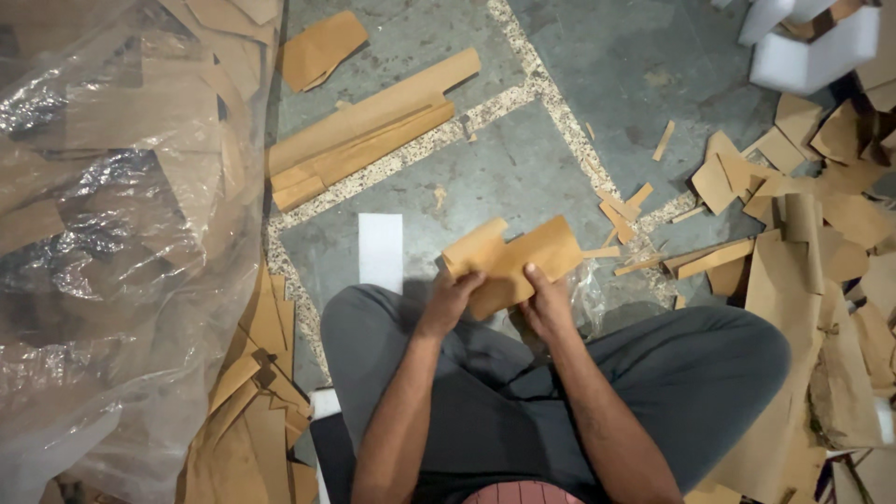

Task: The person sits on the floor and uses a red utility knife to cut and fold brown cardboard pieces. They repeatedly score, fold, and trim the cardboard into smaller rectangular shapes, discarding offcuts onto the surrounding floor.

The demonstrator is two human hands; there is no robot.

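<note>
Both hands meet on one piece of brown card (pixel 511 261) just above the person's crossed legs, a little past centre toward 12 o'clock. The left hand (pixel 452 301) is closed on the card's lower left edge, fingers curled under it so that only the knuckles and thumb side show. The right hand (pixel 547 306) clamps the lower right part, thumb lying flat on top and pointing to 12 o'clock; its fingers are hidden beneath. The card is bent or folded, with a paler flap sticking up at its 10 o'clock corner; whether it is one sheet or two overlapping I cannot tell.

At 9 o'clock a large clear plastic bag (pixel 121 233) fills the left side, cut off by the frame; brown scraps show dimly through its crinkled, glaring film. At 11 o'clock from the hands long strips (pixel 369 131) lie stacked at a slant on the stone floor (pixel 523 159). A white slip (pixel 381 250) lies just left of the card. At 3 o'clock loose offcuts (pixel 793 215) spread to the right edge, overlapping too much to count. At 1 o'clock white foam blocks (pixel 807 47) are clipped by the corner. At 7 o'clock another heap of scraps (pixel 257 401) runs out of view.
</note>
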